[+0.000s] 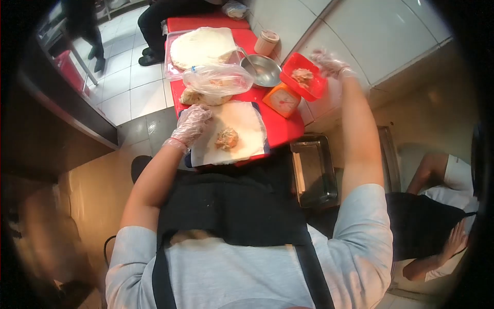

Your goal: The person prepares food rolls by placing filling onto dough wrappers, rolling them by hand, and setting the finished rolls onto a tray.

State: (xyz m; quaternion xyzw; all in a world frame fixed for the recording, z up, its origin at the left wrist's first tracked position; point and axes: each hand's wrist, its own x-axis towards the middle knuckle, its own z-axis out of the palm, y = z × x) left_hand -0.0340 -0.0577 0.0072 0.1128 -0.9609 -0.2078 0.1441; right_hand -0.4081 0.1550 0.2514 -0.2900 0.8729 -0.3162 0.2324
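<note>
My left hand (191, 123), in a clear plastic glove, is at the left edge of a pale flat sheet (247, 114) on a dark board; its fingers are curled together, and what they may pinch is too small to tell. A mound of shredded filling (226, 138) lies on the sheet. My right hand (329, 63), also gloved, is by the far right rim of a red tray (320, 82), fingers partly spread and blurred. The tray holds more filling (302, 77) and rests on an orange scale (282, 100). Whether my right hand touches the tray is unclear.
On the red table (288, 123) are a metal bowl (267, 71) with a utensil, a lidded jar (266, 43), a plastic bag (218, 79) and stacked pale sheets (203, 46). A tiled wall stands right. Metal pans (329, 170) are lower right. Other people are nearby.
</note>
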